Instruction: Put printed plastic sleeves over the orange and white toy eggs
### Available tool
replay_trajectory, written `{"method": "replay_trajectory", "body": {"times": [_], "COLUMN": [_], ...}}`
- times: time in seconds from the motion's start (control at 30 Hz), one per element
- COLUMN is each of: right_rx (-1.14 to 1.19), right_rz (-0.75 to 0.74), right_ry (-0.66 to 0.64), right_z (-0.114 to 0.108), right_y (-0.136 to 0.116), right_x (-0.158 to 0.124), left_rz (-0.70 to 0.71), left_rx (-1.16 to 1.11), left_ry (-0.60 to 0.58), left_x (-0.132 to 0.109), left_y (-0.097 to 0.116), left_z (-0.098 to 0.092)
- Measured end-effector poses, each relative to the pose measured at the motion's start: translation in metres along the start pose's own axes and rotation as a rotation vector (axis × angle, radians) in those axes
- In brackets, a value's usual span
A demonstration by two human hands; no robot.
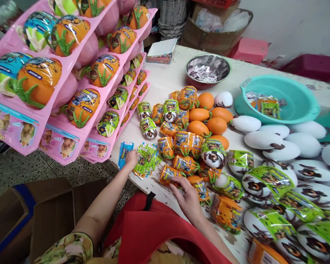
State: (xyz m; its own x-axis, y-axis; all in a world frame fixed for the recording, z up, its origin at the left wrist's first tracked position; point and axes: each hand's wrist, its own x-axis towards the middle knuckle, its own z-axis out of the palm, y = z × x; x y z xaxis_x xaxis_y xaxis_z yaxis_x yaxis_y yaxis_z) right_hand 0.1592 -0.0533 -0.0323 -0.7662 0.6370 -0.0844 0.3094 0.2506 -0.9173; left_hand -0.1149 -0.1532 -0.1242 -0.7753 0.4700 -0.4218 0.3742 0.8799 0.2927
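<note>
My left hand (132,159) lies at the left edge of a pile of flat green printed sleeves (148,157), its fingers drawn together. What is in those fingers is too small to make out. Right beside it are blue printed sleeves (124,152). My right hand (187,198) is stretched out with fingers apart. Its fingertips are at an orange toy egg in a printed sleeve (167,175), and they do not wrap round it. Other sleeved orange eggs (185,164) and a green-sleeved white egg (213,153) lie just beyond.
Pink blister trays (63,79) filled with eggs are stacked high on the left. Bare orange eggs (198,128) and white eggs (264,139) cover the middle and right. Behind are a steel bowl (227,71) of small packets, a teal basin (297,88) and a small open box (162,51).
</note>
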Motion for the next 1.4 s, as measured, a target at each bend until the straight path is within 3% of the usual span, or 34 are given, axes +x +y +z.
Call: {"method": "replay_trajectory", "body": {"times": [0.23,0.37,0.43,0.5,0.7,0.8,0.87,0.9,1.0,1.07,1.27,1.33,1.4], "right_rx": [0.141,0.458,0.604,0.658,0.261,-0.053,-0.25,-0.296,-0.31,-0.255,0.034,-0.003,-0.041], "right_rz": [0.104,0.351,0.409,0.441,0.459,0.406,0.365,0.346,0.335,0.353,0.243,0.237,0.243], "right_ry": [-0.003,0.024,-0.047,-0.06,0.294,0.399,0.373,0.33,0.242,0.257,0.361,0.38,0.358], "right_z": [0.007,0.024,0.03,0.028,-0.025,-0.054,-0.068,-0.075,-0.093,-0.107,-0.141,-0.151,-0.168], "right_y": [-0.007,-0.024,-0.026,-0.02,0.002,0.0,-0.001,0.0,0.008,0.014,0.016,0.015,0.018], "right_x": [0.009,0.024,0.031,0.037,0.03,0.015,0.004,-0.001,-0.014,-0.017,-0.005,0.0,0.005], "left_rz": [0.054,0.255,0.402,0.455,0.403,0.453,0.458,0.467,0.58,0.643,0.51,0.448,0.369], "left_rx": [-0.004,-0.057,-0.136,-0.242,-0.438,-0.646,-0.816,-0.858,-0.775,-0.719,-0.937,-1.058,-1.23], "left_ry": [0.049,0.042,0.033,0.009,-0.191,-0.495,-0.679,-0.713,-0.606,-0.566,-0.877,-0.923,-0.899], "left_x": [-0.022,-0.063,-0.086,-0.099,-0.096,-0.106,-0.113,-0.115,-0.115,-0.115,-0.132,-0.135,-0.132], "left_y": [0.002,0.04,0.061,0.076,0.109,0.134,0.153,0.162,0.189,0.205,0.253,0.266,0.275], "left_z": [-0.035,-0.053,-0.058,-0.059,-0.056,-0.055,-0.052,-0.049,-0.04,-0.034,-0.021,-0.022,-0.029]}}
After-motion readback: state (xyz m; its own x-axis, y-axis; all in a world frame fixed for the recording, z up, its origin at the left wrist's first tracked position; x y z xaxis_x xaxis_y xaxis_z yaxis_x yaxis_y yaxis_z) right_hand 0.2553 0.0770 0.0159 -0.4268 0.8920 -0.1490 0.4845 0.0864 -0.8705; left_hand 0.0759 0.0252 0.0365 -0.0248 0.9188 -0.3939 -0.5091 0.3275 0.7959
